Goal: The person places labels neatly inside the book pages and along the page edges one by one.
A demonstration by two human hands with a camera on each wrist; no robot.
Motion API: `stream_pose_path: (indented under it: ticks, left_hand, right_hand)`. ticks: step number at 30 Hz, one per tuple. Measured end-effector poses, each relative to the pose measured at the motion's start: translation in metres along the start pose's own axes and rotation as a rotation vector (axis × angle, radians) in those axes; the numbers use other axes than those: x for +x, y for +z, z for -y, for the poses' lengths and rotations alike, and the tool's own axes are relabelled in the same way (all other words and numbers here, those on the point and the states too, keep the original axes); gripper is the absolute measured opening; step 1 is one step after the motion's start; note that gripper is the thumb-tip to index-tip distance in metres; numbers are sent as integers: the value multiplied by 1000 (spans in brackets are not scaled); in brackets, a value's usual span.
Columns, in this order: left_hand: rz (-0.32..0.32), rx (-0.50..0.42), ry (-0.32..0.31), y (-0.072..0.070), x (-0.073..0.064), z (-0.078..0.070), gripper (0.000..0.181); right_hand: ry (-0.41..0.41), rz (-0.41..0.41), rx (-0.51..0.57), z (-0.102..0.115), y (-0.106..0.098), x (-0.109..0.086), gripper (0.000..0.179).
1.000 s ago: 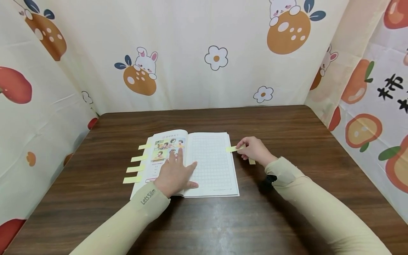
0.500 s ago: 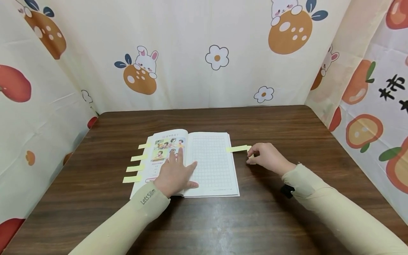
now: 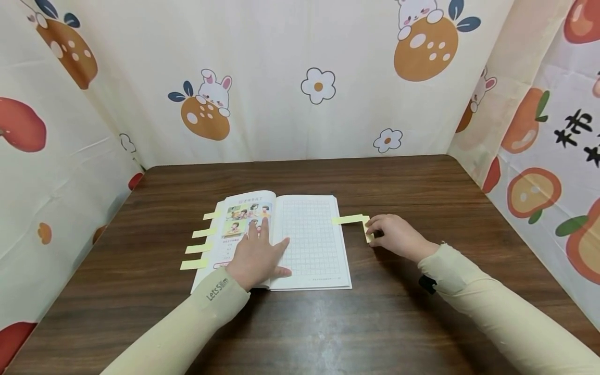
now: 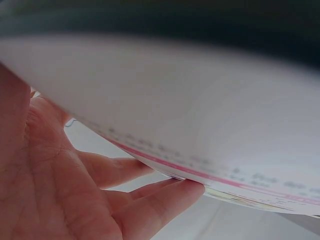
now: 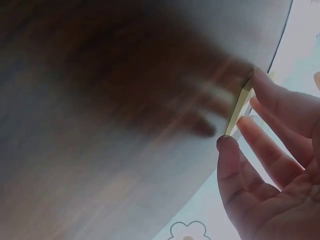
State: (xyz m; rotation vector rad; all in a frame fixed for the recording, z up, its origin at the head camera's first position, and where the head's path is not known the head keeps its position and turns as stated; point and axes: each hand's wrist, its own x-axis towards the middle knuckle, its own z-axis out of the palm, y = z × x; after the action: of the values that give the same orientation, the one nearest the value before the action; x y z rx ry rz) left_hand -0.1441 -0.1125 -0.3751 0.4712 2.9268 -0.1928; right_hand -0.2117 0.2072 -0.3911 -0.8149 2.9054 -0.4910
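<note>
An open book (image 3: 309, 245) lies on the table, a picture page at left and a grid page at right. My left hand (image 3: 258, 258) rests spread on it, across the picture page and the inner edge of the grid page; the left wrist view shows its fingertips (image 4: 192, 189) against the curved page. From the grid page's right edge sticks out a yellow sticky note strip (image 3: 348, 219). At that strip's outer end is a narrow pad of yellow sticky notes (image 3: 367, 232). My right hand (image 3: 396, 237) holds the pad by its ends between thumb and fingers (image 5: 230, 155).
Several yellow strips (image 3: 199, 249) stick out from the book's left edge. The brown wooden table (image 3: 300, 333) is bordered by a patterned curtain (image 3: 267, 120) at the back and sides.
My right hand has let go of the strip at the page edge and moved right to the pad, where its fingers now hold the ends. My left hand has stayed put.
</note>
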Motion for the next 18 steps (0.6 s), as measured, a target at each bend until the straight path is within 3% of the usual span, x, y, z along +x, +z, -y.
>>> stream_pose_path:
  ticks: [11, 18]
  left_hand:
    - [3, 14, -1, 0, 0, 1, 75]
    - [3, 16, -1, 0, 0, 0, 76]
  right_hand:
    - [-12, -11, 10, 0, -2, 0, 15]
    - [64, -50, 43, -2, -1, 4, 23]
